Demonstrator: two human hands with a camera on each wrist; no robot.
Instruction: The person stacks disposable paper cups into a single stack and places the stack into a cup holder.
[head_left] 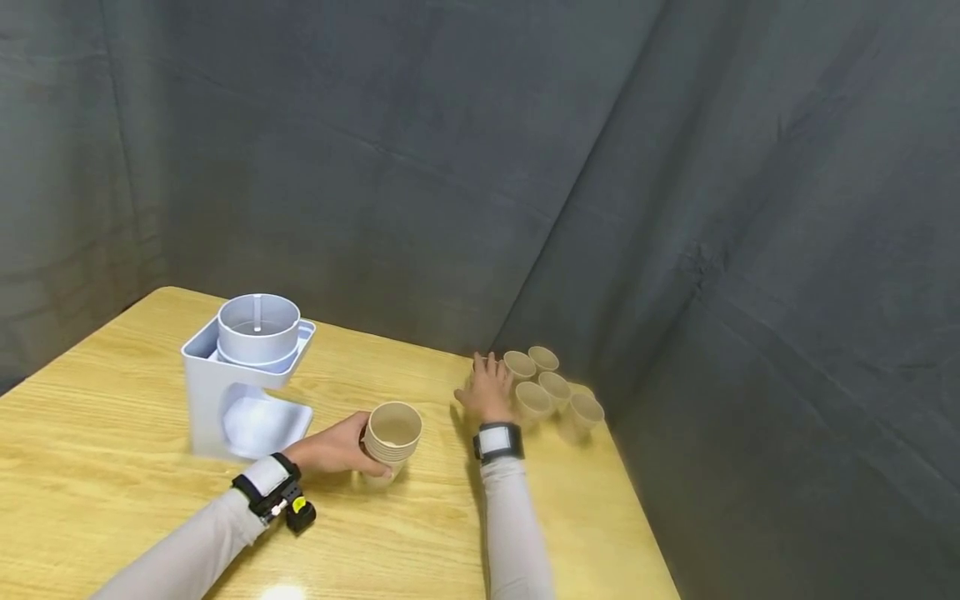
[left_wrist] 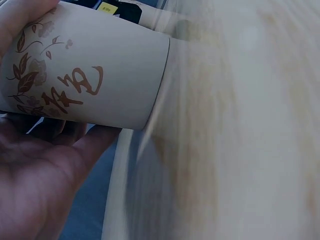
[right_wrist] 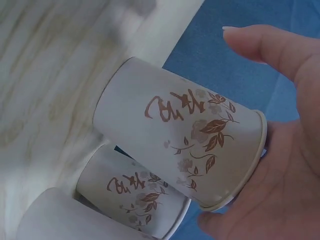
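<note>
My left hand (head_left: 337, 448) grips a stack of nested paper cups (head_left: 395, 429) upright over the wooden table. In the left wrist view, the lowest cup (left_wrist: 115, 65) shows brown flowers and lettering, with thumb and fingers on either side of it. Farther off, my right hand (head_left: 489, 390) reaches to a group of single cups at the table's back right corner. In the right wrist view, a printed paper cup (right_wrist: 185, 135) stands within the spread hand, its rim by the palm. The thumb is held straight and away from that cup.
A white stand (head_left: 206, 404) bearing a round white container (head_left: 258, 343) is left of the cup stack. Several more paper cups (head_left: 585, 414) stand close together beside the right hand. Dark grey curtains (head_left: 375, 167) hang right behind the table (head_left: 427, 533) and along its right side.
</note>
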